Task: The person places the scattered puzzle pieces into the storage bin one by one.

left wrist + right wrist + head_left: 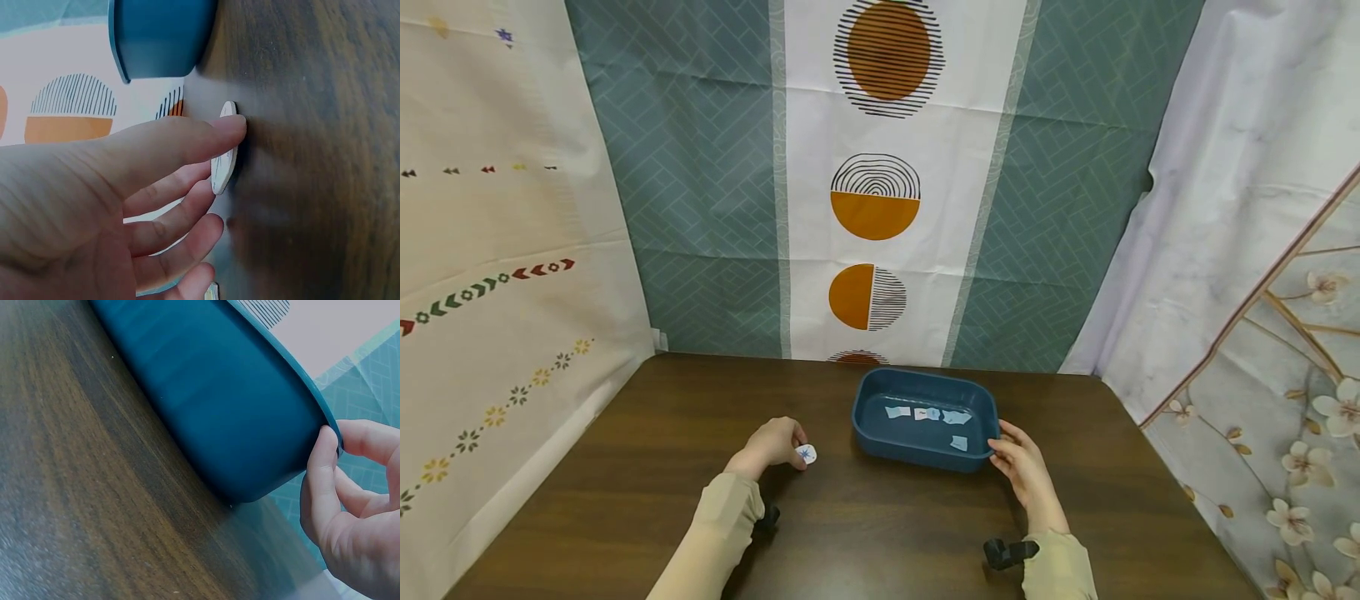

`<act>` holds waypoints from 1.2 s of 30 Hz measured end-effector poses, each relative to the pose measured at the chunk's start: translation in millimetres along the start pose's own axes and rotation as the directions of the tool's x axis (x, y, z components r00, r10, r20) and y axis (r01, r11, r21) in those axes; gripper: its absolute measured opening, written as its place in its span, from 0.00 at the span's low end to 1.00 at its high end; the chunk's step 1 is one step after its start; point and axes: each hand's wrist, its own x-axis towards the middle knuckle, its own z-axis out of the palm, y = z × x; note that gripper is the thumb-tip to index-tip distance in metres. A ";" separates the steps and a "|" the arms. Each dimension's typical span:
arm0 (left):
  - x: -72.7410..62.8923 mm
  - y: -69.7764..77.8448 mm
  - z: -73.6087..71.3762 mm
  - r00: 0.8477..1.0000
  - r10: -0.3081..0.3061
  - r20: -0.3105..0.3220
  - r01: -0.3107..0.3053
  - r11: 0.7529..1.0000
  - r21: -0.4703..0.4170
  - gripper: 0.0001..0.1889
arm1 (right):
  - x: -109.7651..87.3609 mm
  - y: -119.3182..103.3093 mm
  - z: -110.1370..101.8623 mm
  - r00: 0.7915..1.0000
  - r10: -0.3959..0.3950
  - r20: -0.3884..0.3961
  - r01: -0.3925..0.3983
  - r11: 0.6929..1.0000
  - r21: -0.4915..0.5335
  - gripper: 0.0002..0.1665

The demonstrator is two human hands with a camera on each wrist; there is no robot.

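Observation:
Between thumb and fingers, my left hand (772, 442) pinches a small flat white piece (807, 454) with rounded edges and a blue star-like print. The left wrist view shows this thin white piece (225, 153) edge-on, close to the tabletop; whether it touches the wood I cannot tell. My right hand (1024, 468) grips the rim of a dark blue plastic basin (917, 454) at its near right corner, the thumb outside the wall. Inside the basin lie several pale paper-like pieces (957, 417), most of them in a row, with one piece (959, 443) nearer the front.
Both hands work over a dark brown wooden table (880, 533). Patterned cloth (715, 208) hangs along its back edge, with more cloth on either side. Low in the left wrist view, the edge of a small item (213, 291) shows by the fingers.

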 end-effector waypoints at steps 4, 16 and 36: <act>1.6 1.2 -0.8 1.000 0.010 -0.022 -0.010 1.000 0.010 0.16 | -0.1 -0.4 0.4 1.000 -0.001 -0.001 0.001 1.000 -0.004 0.37; 12.5 20.6 -11.6 0.995 0.042 -0.088 -0.042 0.999 0.001 0.15 | 0.3 0.4 0.0 1.000 -0.001 -0.005 0.001 1.000 -0.011 0.37; 38.1 81.9 -14.5 0.967 0.126 -0.221 -0.130 0.992 -0.003 0.17 | -0.8 2.0 0.7 1.000 -0.006 -0.006 0.006 1.000 -0.019 0.37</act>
